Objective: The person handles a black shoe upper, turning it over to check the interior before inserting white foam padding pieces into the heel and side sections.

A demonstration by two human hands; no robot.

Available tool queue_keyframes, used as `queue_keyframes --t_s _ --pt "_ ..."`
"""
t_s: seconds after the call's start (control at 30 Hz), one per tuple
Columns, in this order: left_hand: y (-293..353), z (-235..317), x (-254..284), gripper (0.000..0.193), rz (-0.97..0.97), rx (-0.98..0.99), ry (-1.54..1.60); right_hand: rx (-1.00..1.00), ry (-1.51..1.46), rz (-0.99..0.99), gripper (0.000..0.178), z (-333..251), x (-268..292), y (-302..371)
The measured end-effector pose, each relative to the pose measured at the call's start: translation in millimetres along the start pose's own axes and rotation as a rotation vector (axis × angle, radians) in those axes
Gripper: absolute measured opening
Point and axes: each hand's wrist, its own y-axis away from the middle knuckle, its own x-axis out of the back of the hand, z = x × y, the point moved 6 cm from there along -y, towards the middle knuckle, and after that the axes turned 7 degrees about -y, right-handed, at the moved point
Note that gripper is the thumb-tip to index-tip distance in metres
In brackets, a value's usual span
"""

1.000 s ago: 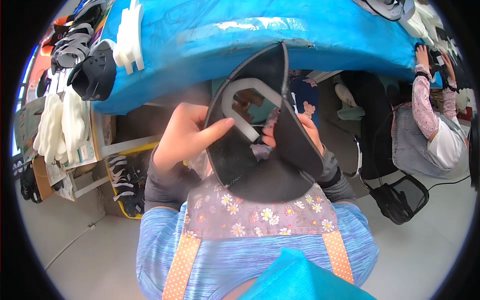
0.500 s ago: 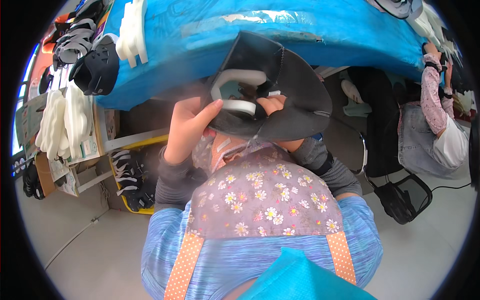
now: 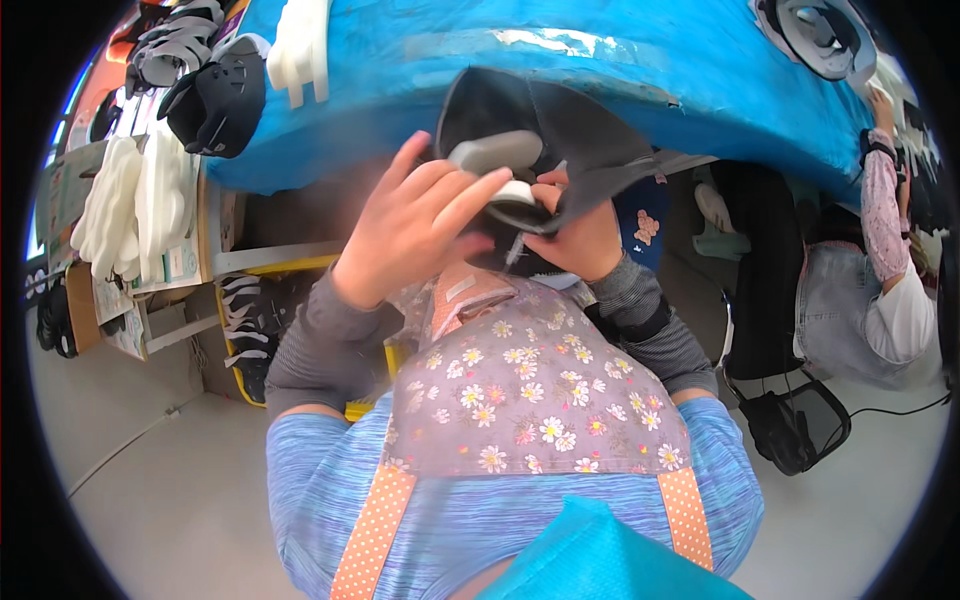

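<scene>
A black, leather-like cover (image 3: pixel 585 135) hangs in front of my chest, at the near edge of the table. Inside its opening sits thick white foam padding (image 3: pixel 500 152), with a second white foam end (image 3: pixel 512 192) below it. My right hand (image 3: pixel 585 235) is closed on the rim of the cover, thumb and fingers pinching near the foam. Over the left side of the opening reaches my left hand (image 3: pixel 415 220), its fingers spread and slightly blurred. Its fingertips are at the lower foam; whether they touch it is hard to tell.
A blue-covered table (image 3: pixel 400 100) spans the far side. At left are a black padded headgear piece (image 3: pixel 215 105), white foam pads (image 3: pixel 298 50) and a stack of more foam (image 3: pixel 140 210). A co-worker's sleeve (image 3: pixel 885 210) shows at right, near a black bag (image 3: pixel 795 420).
My left hand has let go of the cover's left edge and spread its fingers over the opening. The cover has tilted and narrowed, and my right hand shows more at its rim.
</scene>
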Motion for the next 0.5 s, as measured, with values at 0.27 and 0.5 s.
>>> queue_keyframes --t_s 0.27,0.5 --pt "-7 3 -21 0.042 -0.051 -0.005 -0.038 0.167 0.178 0.090 0.055 -8 0 -8" --pt "1 -18 -64 0.026 0.029 0.259 0.028 0.133 0.102 0.078 0.023 3 -9 -25"
